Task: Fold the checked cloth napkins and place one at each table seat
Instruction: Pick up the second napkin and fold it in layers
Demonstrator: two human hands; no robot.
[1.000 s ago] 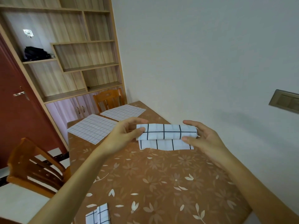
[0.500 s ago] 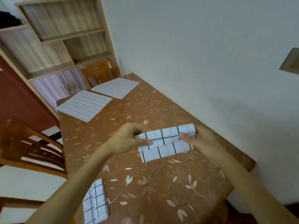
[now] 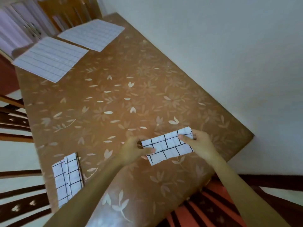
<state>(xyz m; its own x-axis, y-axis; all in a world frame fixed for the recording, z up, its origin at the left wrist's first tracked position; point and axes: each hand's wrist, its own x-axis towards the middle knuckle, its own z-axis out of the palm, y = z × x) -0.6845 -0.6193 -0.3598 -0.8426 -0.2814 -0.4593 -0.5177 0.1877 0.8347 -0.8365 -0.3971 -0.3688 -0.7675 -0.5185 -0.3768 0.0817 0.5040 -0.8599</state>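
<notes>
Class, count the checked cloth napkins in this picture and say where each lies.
4: held napkin between left hand and right hand; folded napkin at the table's near left edge; two flat napkins at its far end.

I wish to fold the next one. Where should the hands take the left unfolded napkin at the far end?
Probably pinch the left unfolded napkin at its nearest corner, coming from the middle of the table: it lies spread flat, so only an edge or corner lifts.

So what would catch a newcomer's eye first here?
The left hand and right hand hold a folded checked napkin at the near right corner of the floral table. A second folded napkin lies at the near left edge; two unfolded napkins lie flat at the far end.
</notes>
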